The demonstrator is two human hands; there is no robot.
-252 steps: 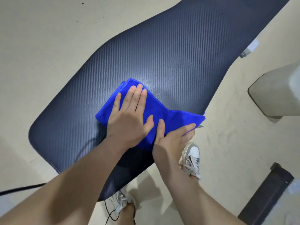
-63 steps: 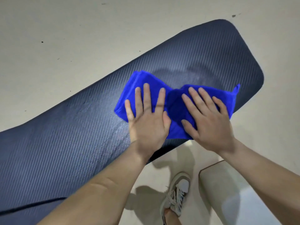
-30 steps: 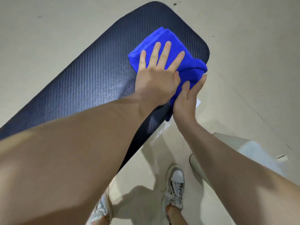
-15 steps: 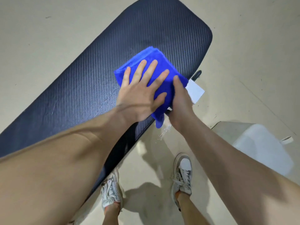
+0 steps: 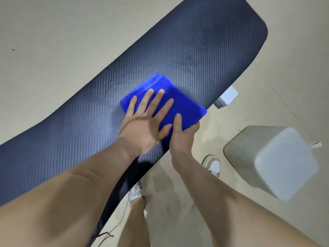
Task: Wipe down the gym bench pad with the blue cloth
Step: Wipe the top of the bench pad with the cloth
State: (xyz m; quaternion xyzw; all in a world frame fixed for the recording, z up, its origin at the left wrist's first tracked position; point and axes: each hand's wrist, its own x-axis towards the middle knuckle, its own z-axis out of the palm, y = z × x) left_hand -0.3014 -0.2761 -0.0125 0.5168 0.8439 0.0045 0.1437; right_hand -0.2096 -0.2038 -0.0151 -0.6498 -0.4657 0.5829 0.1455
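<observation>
Cloth [image 5: 179,102] flat under splayed left fingers [image 5: 148,102], near edge clenched in right fingers [image 5: 178,122], on pad [image 5: 195,50].

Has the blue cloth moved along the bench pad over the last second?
Yes. The folded blue microfibre cloth has slid away from the rounded end of the dark textured bench pad, back toward its middle, staying at the near edge.

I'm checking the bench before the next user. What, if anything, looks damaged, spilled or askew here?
Nothing stands out. The bench pad shows no tears, the folded blue cloth lies flat near its front edge under the left hand, and the right hand grips the cloth's overhanging edge.
</observation>
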